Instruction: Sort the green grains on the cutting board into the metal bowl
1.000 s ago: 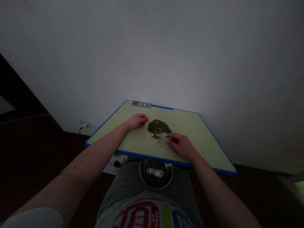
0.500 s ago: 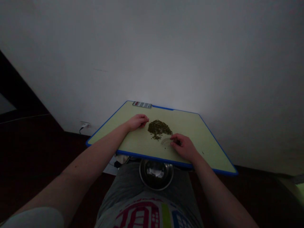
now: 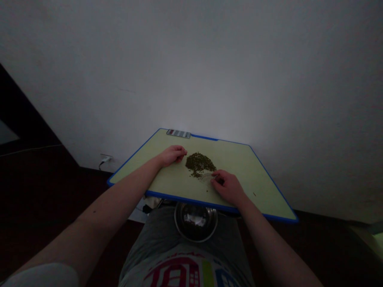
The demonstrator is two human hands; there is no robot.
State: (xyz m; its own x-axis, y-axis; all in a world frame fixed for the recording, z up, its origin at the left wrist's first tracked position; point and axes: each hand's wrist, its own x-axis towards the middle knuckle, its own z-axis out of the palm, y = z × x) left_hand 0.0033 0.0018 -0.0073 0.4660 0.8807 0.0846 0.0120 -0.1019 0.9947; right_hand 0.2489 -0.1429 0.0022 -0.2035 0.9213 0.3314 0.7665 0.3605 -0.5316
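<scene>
A heap of small dark green grains (image 3: 198, 162) lies on a pale green board with a blue rim (image 3: 140, 146). My left hand (image 3: 172, 154) rests on the board just left of the heap, fingers curled in. My right hand (image 3: 226, 184) is at the heap's near right edge, fingers closed on a small clear piece (image 3: 207, 177) that lies flat on the board. What that clear piece is I cannot make out.
A metal bowl (image 3: 195, 223) sits in my lap under the board's near edge. A small striped device (image 3: 178, 133) lies at the board's far edge. A white wall stands behind, with a plug and socket (image 3: 105, 158) low on the left. The floor around is dark.
My right hand has slid the clear piece slightly right and back toward the heap. The left hand has stayed put.
</scene>
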